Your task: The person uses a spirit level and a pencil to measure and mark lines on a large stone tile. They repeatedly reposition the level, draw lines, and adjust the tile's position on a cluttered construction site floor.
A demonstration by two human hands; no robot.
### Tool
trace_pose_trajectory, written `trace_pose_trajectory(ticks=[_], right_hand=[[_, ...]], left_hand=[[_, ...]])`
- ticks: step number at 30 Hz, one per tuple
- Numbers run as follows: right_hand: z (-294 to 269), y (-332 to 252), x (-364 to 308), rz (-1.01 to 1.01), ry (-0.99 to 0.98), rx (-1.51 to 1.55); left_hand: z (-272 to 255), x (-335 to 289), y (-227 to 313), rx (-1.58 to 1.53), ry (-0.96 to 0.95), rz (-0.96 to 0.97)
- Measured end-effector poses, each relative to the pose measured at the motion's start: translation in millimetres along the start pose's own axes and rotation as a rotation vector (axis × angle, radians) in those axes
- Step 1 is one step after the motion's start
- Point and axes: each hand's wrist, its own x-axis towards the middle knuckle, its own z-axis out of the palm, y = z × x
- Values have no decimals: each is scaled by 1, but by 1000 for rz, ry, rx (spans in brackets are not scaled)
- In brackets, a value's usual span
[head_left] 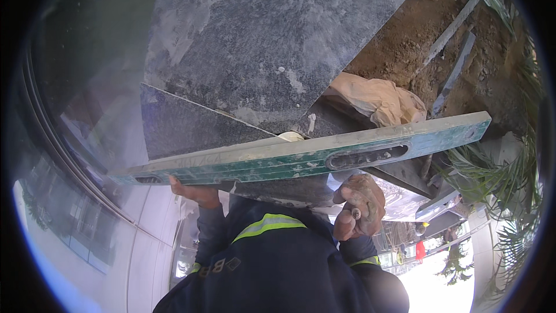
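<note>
A long green spirit level (pixel 278 162), dusty and smeared with pale mortar, lies crosswise over dark grey stone slabs. My left hand (pixel 200 193) is at its near side toward the left end, with a fingertip against the level's lower edge; the other fingers are partly hidden. My right hand (pixel 364 200), coated in grey dust, is closed just below the level's right half. From its fist pokes the small round end of a thin handle (pixel 356 213); the rest of that tool is hidden. A pale lump (pixel 291 136) sits at the level's far edge, by the slab joint.
A large dusty slab (pixel 255 40) stretches away ahead, with a narrower slab (pixel 191 119) beside it. A crumpled tan paper bag (pixel 379 99) lies at right, near brown soil (pixel 394 40) and metal strips (pixel 454 72). Green palm fronds (pixel 492 177) hang at the right; a glass wall stands left.
</note>
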Motion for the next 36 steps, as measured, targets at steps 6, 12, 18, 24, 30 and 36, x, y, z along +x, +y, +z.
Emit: trace_pose_trajectory(ticks=[6,12,18,24,30,36], right_hand=[[2,5,-17,250,53,-36],[6,9,-20,272,48,-123],[8,13,-43,301,124,-154],[8,17,-42,275,145,-95],[7,22,-42,217,124,-96],[-23,14,-19,63,326,-103]], left_hand=[[1,3,8,356,138,108],[-8,3,-3,656,119,365],[-3,-1,2,526,155,262],[-11,-12,-18,580,163,259],[-17,-18,-28,581,164,210],[-18,-23,-11,411,160,31]])
